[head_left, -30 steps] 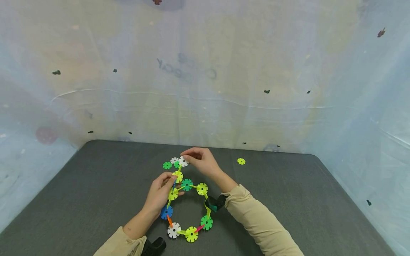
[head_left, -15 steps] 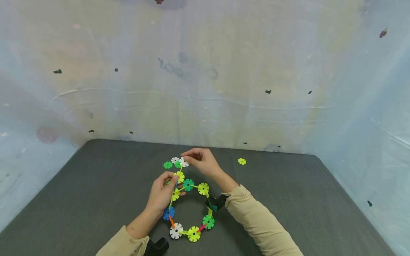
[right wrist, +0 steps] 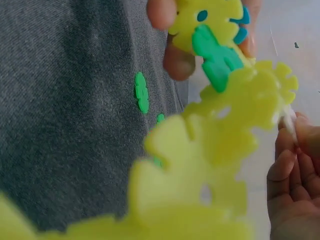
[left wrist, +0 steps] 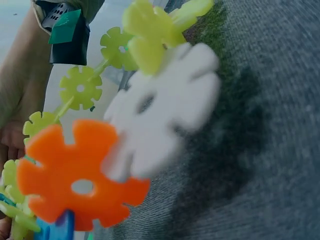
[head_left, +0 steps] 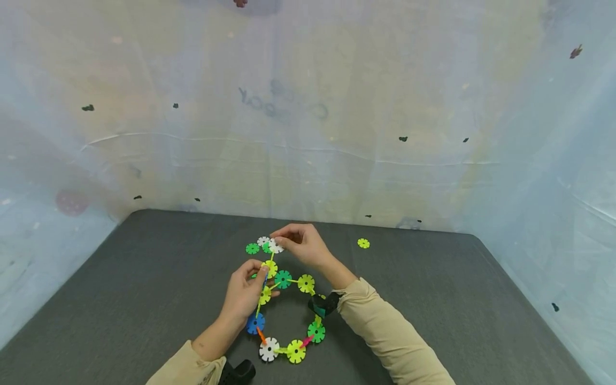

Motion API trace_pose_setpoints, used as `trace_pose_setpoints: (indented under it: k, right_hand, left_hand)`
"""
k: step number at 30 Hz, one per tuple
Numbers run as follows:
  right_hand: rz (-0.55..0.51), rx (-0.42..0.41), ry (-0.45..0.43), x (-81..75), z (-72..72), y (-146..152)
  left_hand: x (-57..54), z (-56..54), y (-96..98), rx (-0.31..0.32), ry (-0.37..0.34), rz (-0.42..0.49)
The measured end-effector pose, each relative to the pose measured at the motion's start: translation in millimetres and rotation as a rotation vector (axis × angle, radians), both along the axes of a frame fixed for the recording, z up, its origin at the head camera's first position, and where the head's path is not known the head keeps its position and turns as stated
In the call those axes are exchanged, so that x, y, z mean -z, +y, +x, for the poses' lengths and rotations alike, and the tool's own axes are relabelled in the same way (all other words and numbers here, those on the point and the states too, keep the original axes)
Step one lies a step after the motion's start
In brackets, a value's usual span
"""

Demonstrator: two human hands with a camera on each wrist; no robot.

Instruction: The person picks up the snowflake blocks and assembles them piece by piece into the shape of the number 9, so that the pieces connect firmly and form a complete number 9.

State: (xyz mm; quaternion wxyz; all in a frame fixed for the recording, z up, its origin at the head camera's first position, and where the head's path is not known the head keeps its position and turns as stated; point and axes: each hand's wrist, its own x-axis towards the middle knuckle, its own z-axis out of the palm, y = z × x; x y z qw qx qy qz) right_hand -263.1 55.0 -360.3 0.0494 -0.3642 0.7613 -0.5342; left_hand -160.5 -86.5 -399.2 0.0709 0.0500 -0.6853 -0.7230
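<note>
The assembly is a ring of flat, notched plastic discs point(head_left: 295, 351), slotted edge to face, mostly yellow, with green, blue, white, pink and orange among them. In the left wrist view an orange disc point(left wrist: 75, 175) shows a round centre hole and rounded petals. A short branch rises from the ring's far side, ending at a white disc point(head_left: 276, 246). The ring is over the table, in front of the person; part is hidden by a black wrist strap point(head_left: 323, 305). The left hand point(head_left: 243, 289) pinches the branch at a yellow disc, thumb against fingers. The right hand point(head_left: 305, 247) pinches the white disc, fingertips closed on its edge. Loose green discs point(head_left: 252, 248) lie just beyond; a lone yellow disc point(head_left: 363, 243) lies well apart on the grey table point(head_left: 423, 283).
</note>
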Motion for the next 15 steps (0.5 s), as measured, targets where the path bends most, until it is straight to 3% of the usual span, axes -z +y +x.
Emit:
trace_pose_setpoints:
  k: [11, 15]
  right_hand:
    - [0.036, 0.032, 0.035, 4.7, 2.0, -0.8]
    - [0.027, 0.016, 0.021, 3.9, 1.2, -1.3]
  left_hand:
    - [-0.4, 1.4, -2.0, -0.005, 0.001, -0.044]
    - [-2.2, -2.4, -7.7, -0.001, -0.018, -0.128]
